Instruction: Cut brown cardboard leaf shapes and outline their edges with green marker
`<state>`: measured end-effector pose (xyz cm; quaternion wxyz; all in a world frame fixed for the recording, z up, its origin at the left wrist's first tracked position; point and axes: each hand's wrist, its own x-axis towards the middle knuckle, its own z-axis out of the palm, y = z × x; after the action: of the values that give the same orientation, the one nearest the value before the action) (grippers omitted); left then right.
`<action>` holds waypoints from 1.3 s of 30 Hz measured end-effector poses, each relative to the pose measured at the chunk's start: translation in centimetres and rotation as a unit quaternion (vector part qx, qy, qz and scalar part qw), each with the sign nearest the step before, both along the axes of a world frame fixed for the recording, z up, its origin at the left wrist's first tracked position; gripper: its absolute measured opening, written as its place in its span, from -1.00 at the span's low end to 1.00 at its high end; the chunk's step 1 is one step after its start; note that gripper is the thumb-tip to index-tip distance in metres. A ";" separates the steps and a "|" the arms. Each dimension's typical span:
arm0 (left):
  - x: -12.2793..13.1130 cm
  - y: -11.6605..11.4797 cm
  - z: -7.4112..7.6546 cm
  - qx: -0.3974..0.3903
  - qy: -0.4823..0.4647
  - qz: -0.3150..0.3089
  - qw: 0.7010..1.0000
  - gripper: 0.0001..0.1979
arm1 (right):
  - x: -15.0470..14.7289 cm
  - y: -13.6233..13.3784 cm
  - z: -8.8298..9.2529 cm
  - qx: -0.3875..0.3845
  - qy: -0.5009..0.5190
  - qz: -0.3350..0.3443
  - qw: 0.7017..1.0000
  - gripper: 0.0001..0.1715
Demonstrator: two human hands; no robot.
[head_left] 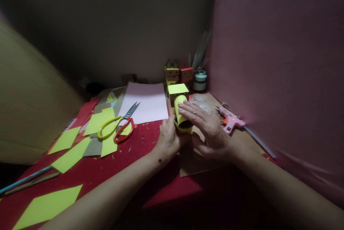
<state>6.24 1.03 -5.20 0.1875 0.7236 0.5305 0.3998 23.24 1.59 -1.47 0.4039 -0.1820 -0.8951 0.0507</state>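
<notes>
At the middle of the head view, a yellow paper-covered tube [180,100] stands tilted, with a curved yellow piece [185,130] and a dark gap at its lower end. My left hand [168,134] is closed around the lower left side; its fingertips are partly hidden. My right hand [208,124] lies along the tube's right side, fingers long and close together, thumb lower down near the base. Directly behind stands a small box with a yellow top [178,89]. Under my hands is a piece of brown cardboard [199,165].
Scissors [126,119] with yellow and red handles lie left, partly on white paper [146,99]. Yellow paper pieces [67,140] spread across the red cloth [142,151]. A pink glue gun [231,119] sits right. Cardboard figures [172,75] and a lidded jar [200,81] stand behind.
</notes>
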 end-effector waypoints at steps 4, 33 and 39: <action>0.0 -0.2 0.2 -0.007 -0.015 0.004 1.000 -0.59 | 0.1 -0.5 0.0 -0.020 0.041 -0.036 0.998 0.08; 0.4 -0.6 0.7 -0.039 -0.079 -0.029 0.996 -0.56 | -0.4 -0.5 -3.0 -0.163 0.133 -0.035 0.977 0.03; 0.5 -0.6 0.7 -0.041 -0.098 -0.047 0.993 -0.55 | -0.3 -0.6 -2.4 -0.088 0.104 -0.046 0.990 0.03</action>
<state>6.79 0.38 -4.45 0.2863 0.6969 0.4908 0.4376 22.92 0.98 -3.91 0.4793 -0.2519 -0.8307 0.1297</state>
